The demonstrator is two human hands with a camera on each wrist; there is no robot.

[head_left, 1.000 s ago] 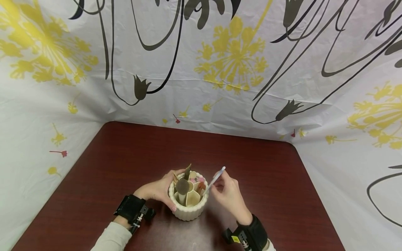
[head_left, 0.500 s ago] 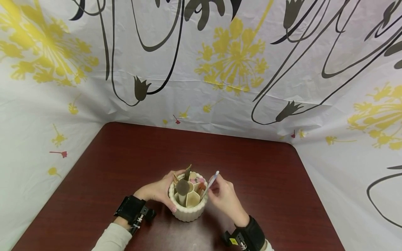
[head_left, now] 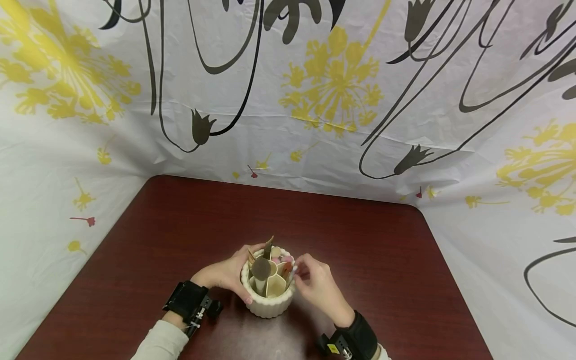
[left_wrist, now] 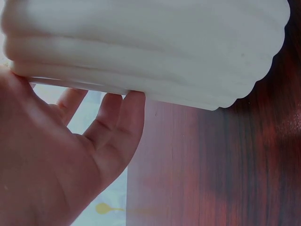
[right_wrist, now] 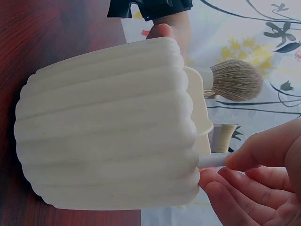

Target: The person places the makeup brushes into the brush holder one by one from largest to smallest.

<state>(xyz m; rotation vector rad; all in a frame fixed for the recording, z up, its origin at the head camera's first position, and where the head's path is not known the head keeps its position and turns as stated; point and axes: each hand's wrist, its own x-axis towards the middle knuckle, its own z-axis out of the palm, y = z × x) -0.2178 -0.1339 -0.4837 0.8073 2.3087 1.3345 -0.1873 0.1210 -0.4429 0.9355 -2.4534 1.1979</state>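
Observation:
A cream ribbed makeup organizer (head_left: 268, 308) with several compartments stands on the table. My left hand (head_left: 227, 272) grips its left side, thumb at the near wall and fingers round the back; the left wrist view shows the fingertips against the ribbed wall (left_wrist: 155, 56). My right hand (head_left: 320, 287) pinches the top end of a slender whitish stick (right_wrist: 212, 160) at the organizer's right rim. The stick's lower part is hidden inside the right compartment. A fluffy makeup brush (right_wrist: 237, 80) stands in a compartment toward the left, and a flat-tipped brush (right_wrist: 223, 137) is nearer the stick.
Pink and beige round pieces (head_left: 287, 259) lie in the organizer's back compartment. Under everything is a dark red-brown table (head_left: 189, 215), with a white floral-printed sheet (head_left: 252, 90) hanging behind and beside it. Black camera straps (head_left: 186, 302) sit on both wrists.
My right hand has moved left and down toward the organizer, and the stick has sunk into the right compartment until only its top end shows. My left hand has stayed in place.

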